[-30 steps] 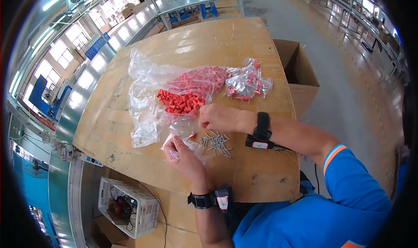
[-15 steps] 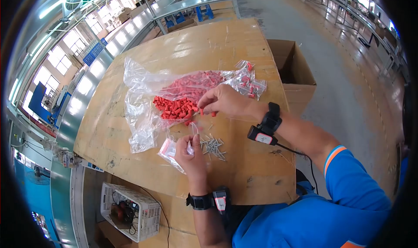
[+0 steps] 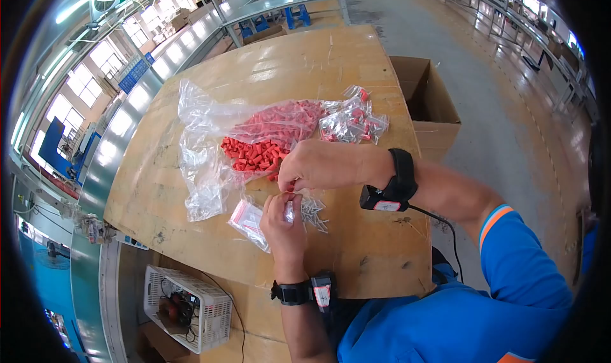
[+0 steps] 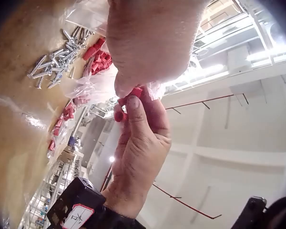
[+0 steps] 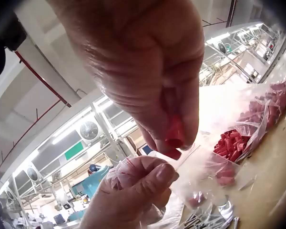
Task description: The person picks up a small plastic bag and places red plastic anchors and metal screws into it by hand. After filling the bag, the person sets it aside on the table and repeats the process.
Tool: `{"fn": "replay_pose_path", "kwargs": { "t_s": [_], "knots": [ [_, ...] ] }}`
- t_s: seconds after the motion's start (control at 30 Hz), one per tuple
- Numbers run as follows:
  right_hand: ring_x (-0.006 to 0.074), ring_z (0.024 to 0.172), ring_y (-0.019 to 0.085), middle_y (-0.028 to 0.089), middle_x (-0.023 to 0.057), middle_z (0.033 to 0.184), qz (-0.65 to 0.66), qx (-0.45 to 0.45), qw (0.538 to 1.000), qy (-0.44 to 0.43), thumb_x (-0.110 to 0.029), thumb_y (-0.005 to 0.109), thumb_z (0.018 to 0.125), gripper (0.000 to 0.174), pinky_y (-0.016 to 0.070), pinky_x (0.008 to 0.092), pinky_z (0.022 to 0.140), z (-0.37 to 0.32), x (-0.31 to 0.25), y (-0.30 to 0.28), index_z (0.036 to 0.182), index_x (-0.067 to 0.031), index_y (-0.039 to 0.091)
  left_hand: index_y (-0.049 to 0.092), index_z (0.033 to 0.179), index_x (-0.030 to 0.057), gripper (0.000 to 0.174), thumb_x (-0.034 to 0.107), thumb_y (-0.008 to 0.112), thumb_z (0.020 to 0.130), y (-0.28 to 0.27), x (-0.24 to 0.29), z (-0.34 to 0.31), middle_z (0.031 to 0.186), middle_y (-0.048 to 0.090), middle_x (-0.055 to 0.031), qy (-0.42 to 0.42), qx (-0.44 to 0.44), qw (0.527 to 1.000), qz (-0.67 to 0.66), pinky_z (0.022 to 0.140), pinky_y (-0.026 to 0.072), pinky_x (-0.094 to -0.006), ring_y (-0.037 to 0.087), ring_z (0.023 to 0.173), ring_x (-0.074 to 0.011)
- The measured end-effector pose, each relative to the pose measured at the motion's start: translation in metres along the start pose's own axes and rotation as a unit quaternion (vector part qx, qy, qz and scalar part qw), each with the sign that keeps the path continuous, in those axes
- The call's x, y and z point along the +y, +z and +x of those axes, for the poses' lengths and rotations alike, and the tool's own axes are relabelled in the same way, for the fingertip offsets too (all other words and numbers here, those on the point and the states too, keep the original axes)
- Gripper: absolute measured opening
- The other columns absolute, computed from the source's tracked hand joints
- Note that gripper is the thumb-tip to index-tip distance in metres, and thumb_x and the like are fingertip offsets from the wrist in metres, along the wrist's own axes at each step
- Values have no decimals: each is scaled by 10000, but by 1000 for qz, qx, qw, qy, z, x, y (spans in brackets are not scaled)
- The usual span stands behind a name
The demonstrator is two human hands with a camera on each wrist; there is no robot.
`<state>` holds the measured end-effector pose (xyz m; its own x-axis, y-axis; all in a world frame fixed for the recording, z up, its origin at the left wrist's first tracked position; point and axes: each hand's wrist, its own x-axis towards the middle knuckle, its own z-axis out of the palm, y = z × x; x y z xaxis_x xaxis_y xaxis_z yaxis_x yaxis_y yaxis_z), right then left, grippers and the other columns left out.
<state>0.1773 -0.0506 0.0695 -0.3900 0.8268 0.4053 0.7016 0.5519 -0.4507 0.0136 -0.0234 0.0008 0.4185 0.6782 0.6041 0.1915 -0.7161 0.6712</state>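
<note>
The left hand point(image 3: 284, 230) grips a small clear zip bag point(image 5: 124, 174), bunched in its curled fingers. Just above it, the right hand point(image 3: 318, 165) pinches red plastic pieces point(image 5: 174, 135) at the bag's mouth; in the left wrist view two red pieces point(image 4: 119, 114) show between its fingers and thumb. A pile of silver screws point(image 4: 60, 60) lies on the table beside the left hand. Beyond the hands, many loose red pieces point(image 3: 254, 155) spill from a large clear bag point(image 3: 202, 165). A stack of flat clear bags point(image 3: 248, 221) lies left of the left hand.
Filled small bags point(image 3: 354, 122) lie at the table's far right. A cardboard box point(image 3: 431, 102) stands past the right edge of the wooden table point(image 3: 375, 261). A white plastic crate point(image 3: 215, 318) with dark items stands below the table's near left side.
The right hand moved to the red pile, took hold of red pieces, and came back to the left hand. The left hand shifted right, away from the stack of flat bags.
</note>
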Motion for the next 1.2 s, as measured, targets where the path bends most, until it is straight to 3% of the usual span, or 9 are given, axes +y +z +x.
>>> {"fn": "replay_pose_path", "kwargs": {
  "t_s": [0.27,0.37,0.43,0.63,0.73,0.87,0.97,1.03,1.2],
  "knots": [
    [242,827,653,662,150,924,72,26,996,34,19,629,721,256,503,295,732,2,-5,-6,976,10,644,586,817,-12,108,27,669,761,-1,-1,1,760,584,-142,-3,-3,1000,13,617,458,-347,580,695,-319],
    [210,842,662,668,140,939,130,38,987,87,34,630,733,251,509,281,726,2,-10,-10,983,15,640,591,845,-40,108,24,651,782,0,0,0,729,567,-126,-7,-3,1000,5,625,436,-302,549,655,-236],
    [185,847,665,672,136,946,173,48,974,137,37,629,746,235,513,275,713,3,-12,-9,980,19,640,590,841,-40,107,22,652,780,0,0,0,728,566,-126,-6,-8,1000,-7,625,436,-303,547,656,-235],
    [143,835,659,677,119,911,93,43,993,58,35,610,782,211,527,253,696,2,-2,0,993,35,625,582,823,-39,108,29,657,784,-1,2,1,735,574,-126,-18,-10,1000,-5,633,437,-306,547,661,-235],
    [161,827,660,670,124,903,172,69,973,134,30,611,778,222,526,261,719,1,-9,-7,999,34,619,582,817,-34,106,33,659,788,-2,4,1,743,582,-121,-28,10,1000,-10,641,439,-305,548,665,-229],
    [187,854,652,659,140,922,170,163,967,100,31,597,781,232,518,288,750,0,-7,1,1012,20,616,590,805,-19,81,18,655,775,0,-1,1,750,583,-139,-16,23,999,-15,616,448,-339,572,680,-291],
    [229,870,645,648,152,917,86,166,982,5,28,587,782,229,512,305,763,1,-6,18,1009,14,613,587,818,-30,99,37,656,796,0,-1,0,742,588,-118,-22,-13,1000,-17,651,441,-295,542,668,-202],
    [256,880,640,643,146,897,11,141,987,-70,19,586,781,222,507,311,770,2,-2,25,1001,12,610,585,817,-31,104,42,656,798,1,2,1,735,587,-111,-13,12,999,-32,643,437,-292,538,664,-193],
    [274,865,617,640,126,881,89,194,977,-10,1,583,777,161,488,325,764,0,-6,7,929,-15,634,591,810,-17,96,54,654,802,-1,-2,0,723,581,-94,-37,41,998,-22,621,429,-288,537,652,-189]
  ]
}}
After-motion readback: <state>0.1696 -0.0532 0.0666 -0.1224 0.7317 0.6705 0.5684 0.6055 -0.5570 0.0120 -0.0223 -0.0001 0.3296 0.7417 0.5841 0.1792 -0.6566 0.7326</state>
